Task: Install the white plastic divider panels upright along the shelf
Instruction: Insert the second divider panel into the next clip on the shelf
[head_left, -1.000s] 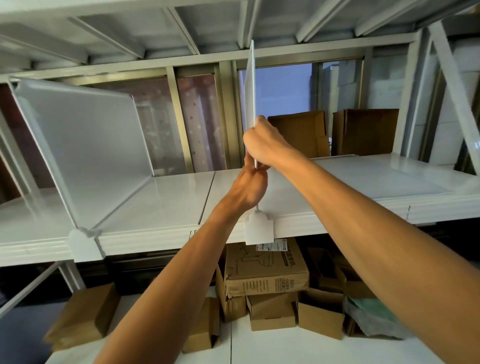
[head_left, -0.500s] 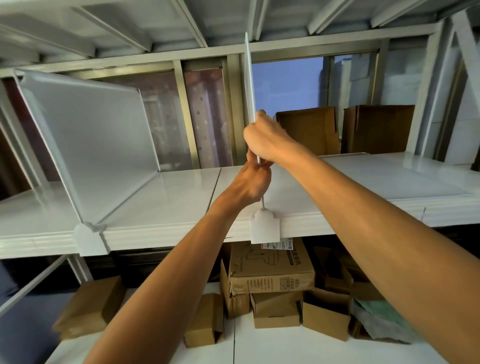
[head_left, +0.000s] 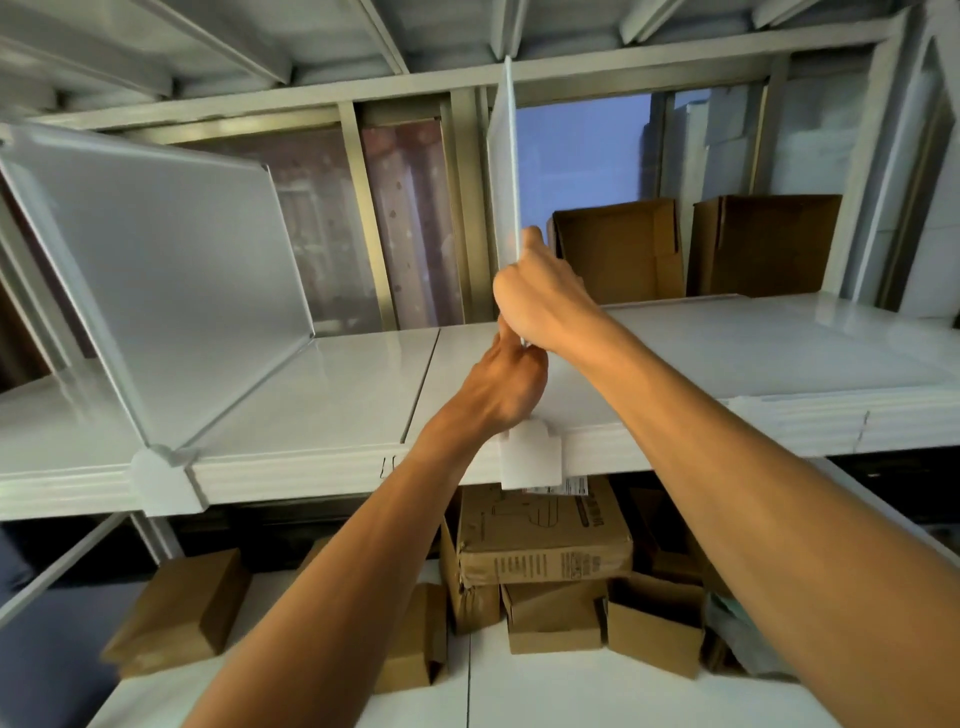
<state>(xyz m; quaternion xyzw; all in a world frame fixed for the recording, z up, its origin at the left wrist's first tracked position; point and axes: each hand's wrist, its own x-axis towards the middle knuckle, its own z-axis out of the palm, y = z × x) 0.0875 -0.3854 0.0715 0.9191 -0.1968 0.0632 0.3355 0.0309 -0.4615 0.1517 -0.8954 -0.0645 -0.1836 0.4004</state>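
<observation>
Two open brown cardboard boxes (head_left: 621, 249) and (head_left: 763, 244) are seen right of centre, side by side but apart, open sides facing the camera. Behind them, a blue-lit window pane (head_left: 576, 156) is framed by olive metal uprights (head_left: 470, 208). White ribbed roof beams (head_left: 384, 31) run across the top of the frame. In the lower half, a stack of closed cartons (head_left: 545, 540) is topped by one bearing a printed label; smaller cartons (head_left: 182, 608) are scattered lower left.
</observation>
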